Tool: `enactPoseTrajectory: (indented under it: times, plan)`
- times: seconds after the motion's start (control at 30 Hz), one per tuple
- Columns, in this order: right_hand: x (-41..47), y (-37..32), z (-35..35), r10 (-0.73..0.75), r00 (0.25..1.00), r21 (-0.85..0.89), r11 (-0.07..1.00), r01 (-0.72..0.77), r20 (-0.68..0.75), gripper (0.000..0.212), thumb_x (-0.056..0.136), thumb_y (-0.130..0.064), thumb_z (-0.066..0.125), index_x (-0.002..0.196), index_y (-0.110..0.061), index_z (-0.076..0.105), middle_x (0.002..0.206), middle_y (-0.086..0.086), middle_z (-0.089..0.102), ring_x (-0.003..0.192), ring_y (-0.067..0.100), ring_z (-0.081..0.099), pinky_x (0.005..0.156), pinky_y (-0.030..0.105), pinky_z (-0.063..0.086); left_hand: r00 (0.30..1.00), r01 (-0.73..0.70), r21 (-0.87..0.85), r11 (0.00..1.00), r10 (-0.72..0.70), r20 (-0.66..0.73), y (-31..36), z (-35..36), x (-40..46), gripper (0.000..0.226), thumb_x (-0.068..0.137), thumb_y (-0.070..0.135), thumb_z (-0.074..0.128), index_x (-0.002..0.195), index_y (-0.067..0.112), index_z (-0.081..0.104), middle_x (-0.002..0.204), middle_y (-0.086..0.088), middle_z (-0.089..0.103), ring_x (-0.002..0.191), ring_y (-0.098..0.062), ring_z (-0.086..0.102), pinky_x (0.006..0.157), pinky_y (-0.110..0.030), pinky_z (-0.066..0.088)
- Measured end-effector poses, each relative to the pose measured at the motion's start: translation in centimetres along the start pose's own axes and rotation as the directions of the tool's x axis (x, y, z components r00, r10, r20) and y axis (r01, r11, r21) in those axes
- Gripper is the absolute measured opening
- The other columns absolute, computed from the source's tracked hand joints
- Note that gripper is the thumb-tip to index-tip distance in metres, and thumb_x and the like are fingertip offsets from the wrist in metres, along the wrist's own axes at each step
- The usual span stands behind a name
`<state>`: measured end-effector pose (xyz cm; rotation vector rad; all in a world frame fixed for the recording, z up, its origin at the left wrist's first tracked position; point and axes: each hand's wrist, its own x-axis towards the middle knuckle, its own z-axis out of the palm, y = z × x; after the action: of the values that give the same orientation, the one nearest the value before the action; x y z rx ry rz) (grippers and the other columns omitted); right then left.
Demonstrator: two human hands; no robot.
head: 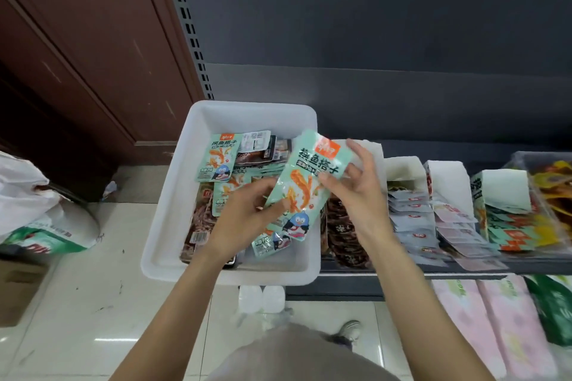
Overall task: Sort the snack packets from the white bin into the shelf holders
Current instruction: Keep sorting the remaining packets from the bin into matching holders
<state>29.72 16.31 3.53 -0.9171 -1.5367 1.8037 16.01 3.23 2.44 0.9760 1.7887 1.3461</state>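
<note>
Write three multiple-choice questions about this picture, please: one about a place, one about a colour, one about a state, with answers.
1. Where is the white bin?
A. left of the shelf holders
B. on the floor
C. right of the holders

2. The raised packet is mostly:
A. black
B. mint green
C. pink

3. The raised packet is:
A. lying in the bin
B. held by both hands
C. already in a holder

Answers:
1 A, the shelf holders stand to its right.
2 B, mint green with orange print.
3 B, the left hand and right hand both pinch it.

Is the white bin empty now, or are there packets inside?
Not empty. The white bin holds several mint-green and dark brown packets, while both hands hold one mint-green packet above it.
</note>
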Motion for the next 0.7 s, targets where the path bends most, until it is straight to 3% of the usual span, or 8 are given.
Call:
enactPoseTrajectory:
  times: [0.07, 0.17, 0.3, 0.37, 0.43, 0.5, 0.6, 0.7]
  plan:
    - [-0.6, -1.3, -3.3, -0.112, 0.994, -0.128, 0.986, 0.11, -0.004, 0.061, 0.08, -0.006, 0.072, 0.129, -0.03, 0.042, 0.091, -0.004, 0.071, 0.092, 0.009, 0.068, 0.079, 0.023, 0.055, 0.994, -0.091, 0.238, 0.967, 0.075, 0.075, 0.9, 1.0, 0.6, 0.019, 0.083, 0.027, 0.066, 0.1, 0.019, 0.068, 0.097, 0.008, 0.072, 0.088, -0.013, 0.068, 0.075, -0.043, 0.055]
    - [-2.0, -2.9, -8.7, -0.131, 0.984, -0.366, 0.916, 0.167, 0.121, 0.036, 0.077, -0.021, 0.071, 0.11, -0.03, 0.06, 0.087, -0.008, 0.073, 0.085, 0.008, 0.069, 0.076, 0.025, 0.055, 0.956, -0.291, 0.5, 0.816, 0.23, 0.181, 3.3, 3.5, 2.1, 0.019, 0.086, 0.024, 0.067, 0.105, 0.02, 0.069, 0.101, 0.008, 0.071, 0.086, -0.009, 0.065, 0.075, -0.035, 0.053]
    - [-4.1, -3.5, -15.1, -0.146, 0.986, -0.413, 0.895, 0.167, 0.082, 0.016, 0.079, -0.03, 0.064, 0.095, -0.034, 0.067, 0.096, -0.016, 0.072, 0.09, 0.006, 0.069, 0.077, 0.022, 0.055, 0.896, -0.443, 0.573, 0.69, 0.328, 0.298, 6.4, 9.1, 4.5, 0.02, 0.085, 0.029, 0.067, 0.105, 0.03, 0.07, 0.098, 0.013, 0.072, 0.076, -0.008, 0.063, 0.074, -0.03, 0.052]
    - [-5.1, -3.3, -18.0, -0.214, 0.976, -0.357, 0.916, 0.185, -0.042, 0.015, 0.079, -0.032, 0.064, 0.093, -0.036, 0.069, 0.095, -0.015, 0.073, 0.09, 0.007, 0.069, 0.076, 0.024, 0.056, 0.905, -0.412, 0.6, 0.686, 0.383, 0.185, 7.6, 13.1, 5.5, 0.027, 0.084, 0.032, 0.069, 0.11, 0.035, 0.066, 0.096, 0.012, 0.071, 0.07, -0.006, 0.057, 0.072, -0.025, 0.047]
    - [-5.8, -2.5, -21.5, -0.292, 0.919, -0.325, 0.924, 0.2, -0.266, 0.011, 0.08, -0.033, 0.064, 0.09, -0.036, 0.069, 0.092, -0.017, 0.073, 0.088, 0.006, 0.068, 0.074, 0.027, 0.056, 0.872, -0.448, 0.592, 0.67, 0.474, 0.124, 8.1, 17.4, 6.4, 0.04, 0.084, 0.032, 0.067, 0.123, 0.033, 0.056, 0.112, 0.01, 0.065, 0.095, -0.007, 0.055, 0.082, -0.025, 0.043]
    - [-6.4, -1.8, -25.4, -0.365, 0.806, -0.365, 0.909, 0.201, -0.466, 0.005, 0.087, -0.038, 0.063, 0.088, -0.038, 0.068, 0.087, -0.016, 0.072, 0.083, 0.007, 0.067, 0.075, 0.034, 0.055, 0.844, -0.507, 0.563, 0.653, 0.508, 0.171, 8.1, 21.5, 8.0, 0.043, 0.085, 0.031, 0.066, 0.125, 0.027, 0.054, 0.124, 0.009, 0.057, 0.116, -0.011, 0.044, 0.095, -0.029, 0.039]
    - [-6.8, -1.7, -30.6, -0.536, 0.689, -0.705, 0.707, 0.051, -0.487, 0.011, 0.091, -0.036, 0.057, 0.089, -0.028, 0.064, 0.077, 0.0, 0.065, 0.069, 0.025, 0.062, 0.065, 0.041, 0.051, 0.839, -0.544, 0.582, 0.604, 0.397, 0.372, 7.6, 27.0, 10.2, 0.033, 0.087, 0.037, 0.063, 0.117, 0.026, 0.06, 0.122, 0.008, 0.06, 0.119, -0.015, 0.045, 0.098, -0.034, 0.036]
    - [-5.7, -3.3, -32.8, -0.651, 0.721, -0.933, 0.359, 0.015, -0.238, 0.011, 0.092, -0.012, 0.053, 0.086, -0.008, 0.062, 0.076, 0.008, 0.063, 0.066, 0.03, 0.059, 0.054, 0.035, 0.045, 0.8, -0.594, 0.629, 0.502, 0.291, 0.524, 6.8, 31.5, 11.2, 0.04, 0.089, 0.046, 0.058, 0.123, 0.025, 0.058, 0.122, 0.006, 0.061, 0.116, -0.017, 0.048, 0.095, -0.032, 0.034]
